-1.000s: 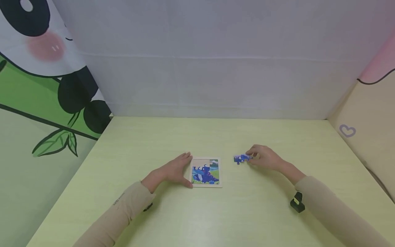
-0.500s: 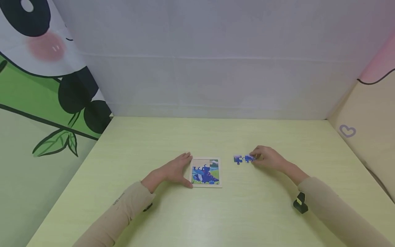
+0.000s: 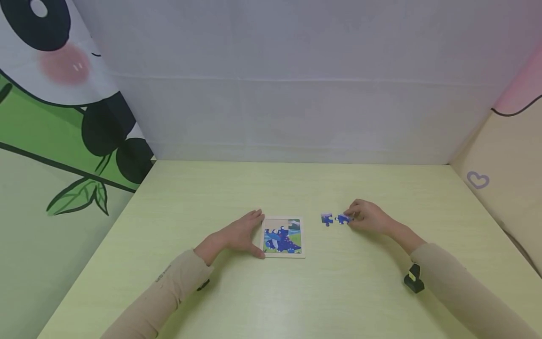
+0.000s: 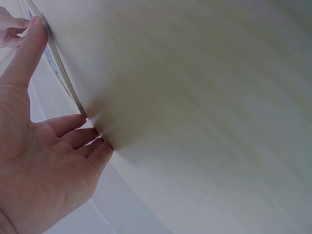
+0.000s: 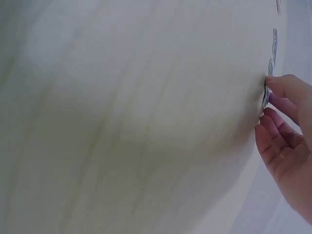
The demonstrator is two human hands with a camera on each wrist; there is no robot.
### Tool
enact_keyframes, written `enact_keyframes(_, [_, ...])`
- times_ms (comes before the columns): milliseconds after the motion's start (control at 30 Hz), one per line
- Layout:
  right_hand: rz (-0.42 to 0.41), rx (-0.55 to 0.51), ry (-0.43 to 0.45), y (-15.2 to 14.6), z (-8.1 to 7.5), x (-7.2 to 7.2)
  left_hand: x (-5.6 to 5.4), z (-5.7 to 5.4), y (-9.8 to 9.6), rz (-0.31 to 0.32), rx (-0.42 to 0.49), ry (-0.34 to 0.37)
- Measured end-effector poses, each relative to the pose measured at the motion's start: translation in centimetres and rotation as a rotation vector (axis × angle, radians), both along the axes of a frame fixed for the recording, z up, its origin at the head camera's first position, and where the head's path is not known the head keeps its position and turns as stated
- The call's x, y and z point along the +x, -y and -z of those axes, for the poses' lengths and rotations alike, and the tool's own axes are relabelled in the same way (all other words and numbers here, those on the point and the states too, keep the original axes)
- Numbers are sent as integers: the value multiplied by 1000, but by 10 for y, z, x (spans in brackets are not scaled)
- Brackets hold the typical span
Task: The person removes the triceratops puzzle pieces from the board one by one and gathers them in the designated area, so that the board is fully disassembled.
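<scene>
Two beige sleeves point(image 3: 144, 292) at lower left and lower right, over a wood-grain tabletop point(image 3: 271, 301). Rests the left hand point(image 3: 235, 234), unclenched, against the left rim of a jigsaw tray point(image 3: 303, 240) just below mid-frame, thumb at the lower corner, fingertips at the upper. Inside, a blue dinosaur jigsaw point(image 3: 282, 241) with a bare patch at its upper left. Looks thin, light and stiff, probably apt to slide when nudged; best held by the rim. Right of centre, pinches the right jigsaw piece point(image 3: 341, 219) by its right end with the right hand point(image 3: 369, 218); raised or flat, cannot tell. Just beside, toward the tray, the left jigsaw piece point(image 3: 326, 219). Seem light, rigid and smooth, likely awkward to pick up flat; best taken by opposite edges, sparing the slim knobs. Beyond, across the top, a grey wall point(image 3: 275, 113).
</scene>
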State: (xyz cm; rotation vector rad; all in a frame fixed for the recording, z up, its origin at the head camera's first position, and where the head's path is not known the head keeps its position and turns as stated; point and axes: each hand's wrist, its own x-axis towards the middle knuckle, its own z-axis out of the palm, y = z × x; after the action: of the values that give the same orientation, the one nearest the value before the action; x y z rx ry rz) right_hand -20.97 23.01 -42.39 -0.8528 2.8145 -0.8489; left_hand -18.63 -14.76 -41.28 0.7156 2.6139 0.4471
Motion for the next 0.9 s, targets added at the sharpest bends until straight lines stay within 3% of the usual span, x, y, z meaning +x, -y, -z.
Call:
enact_keyframes(533, [28, 7, 12, -2, 0, -5, -2, 3, 0, 3, 1, -1])
enact_keyframes(900, [-21, -17, -4, 25, -2, -12, -3, 4, 1, 22, 24, 0])
